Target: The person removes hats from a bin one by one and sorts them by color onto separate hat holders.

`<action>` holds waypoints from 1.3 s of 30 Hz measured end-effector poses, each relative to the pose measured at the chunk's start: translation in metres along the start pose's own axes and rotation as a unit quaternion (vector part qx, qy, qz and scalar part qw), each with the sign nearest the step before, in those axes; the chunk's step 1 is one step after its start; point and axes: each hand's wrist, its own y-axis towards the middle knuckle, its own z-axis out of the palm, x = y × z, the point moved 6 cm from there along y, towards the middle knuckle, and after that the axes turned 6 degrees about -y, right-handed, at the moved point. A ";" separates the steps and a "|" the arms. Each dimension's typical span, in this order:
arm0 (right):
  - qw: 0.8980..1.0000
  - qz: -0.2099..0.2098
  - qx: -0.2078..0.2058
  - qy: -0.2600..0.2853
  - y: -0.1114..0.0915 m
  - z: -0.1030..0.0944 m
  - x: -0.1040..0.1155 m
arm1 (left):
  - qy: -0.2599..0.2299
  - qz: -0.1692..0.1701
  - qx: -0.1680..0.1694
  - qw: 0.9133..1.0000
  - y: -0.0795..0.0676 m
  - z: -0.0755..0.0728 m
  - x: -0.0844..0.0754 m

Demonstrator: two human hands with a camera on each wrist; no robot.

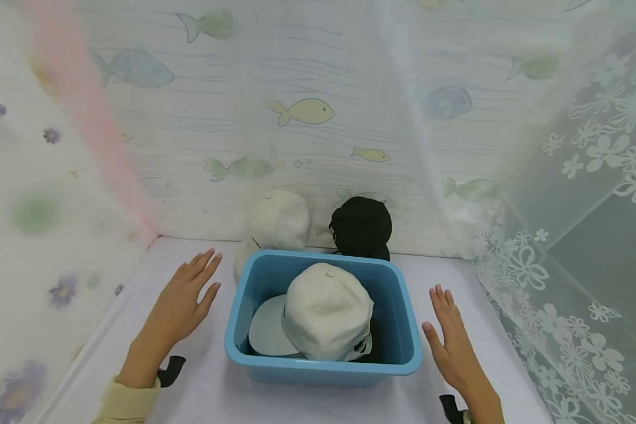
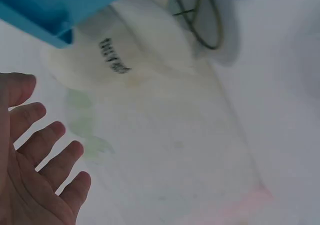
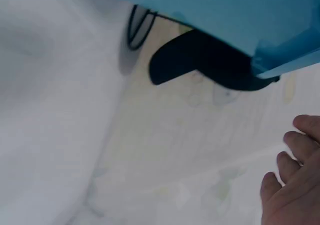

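Fingers [image 1: 195, 268] of the left hand [image 1: 178, 307] reach out fairly straight and a little spread, holding nothing; the right hand [image 1: 452, 346] is likewise extended and free of any object. Between them stands a blue bin [image 1: 323, 373], near both hands and touching neither. Inside it lies a cream cap [image 1: 328, 312], crown up, with a pale grey brim [image 1: 269, 331] showing to its left. Behind the bin, a white cap [image 1: 282, 221] and a black cap [image 1: 361, 227], partly hidden, sit on the white counter [image 1: 201, 391] before a fish-printed curtain [image 1: 318, 65].
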 end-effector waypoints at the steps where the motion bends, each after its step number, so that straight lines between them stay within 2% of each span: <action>1: 1.000 -0.017 -0.004 0.003 -0.001 -0.004 0.007 | 0.003 0.007 0.004 1.000 0.003 -0.004 -0.006; 5: 0.995 -0.101 -0.009 -0.007 -0.004 -0.014 0.033 | -0.003 0.029 0.026 0.999 0.014 -0.014 -0.028; 10: 0.979 -0.200 0.018 -0.020 -0.009 -0.012 0.051 | -0.030 0.064 0.071 0.995 0.027 -0.018 -0.058; 14: 0.961 -0.273 0.020 -0.025 -0.012 -0.006 0.060 | -0.052 0.101 0.114 0.987 0.037 -0.012 -0.080; 18: 0.946 -0.321 0.024 -0.022 -0.015 -0.002 0.065 | -0.085 0.112 0.168 0.976 0.047 0.000 -0.098; 24: 0.935 -0.352 0.027 -0.025 -0.015 0.003 0.066 | -0.151 0.100 0.245 0.952 0.064 0.018 -0.119; 30: 0.929 -0.367 0.026 -0.032 -0.016 0.004 0.064 | -0.190 0.097 0.291 0.932 0.080 0.032 -0.130; 35: 0.929 -0.367 0.021 -0.038 -0.018 0.004 0.063 | -0.183 0.089 0.329 0.922 0.091 0.051 -0.139; 39: 0.929 -0.367 0.021 -0.041 -0.018 0.004 0.063 | -0.176 0.076 0.340 0.921 0.098 0.070 -0.142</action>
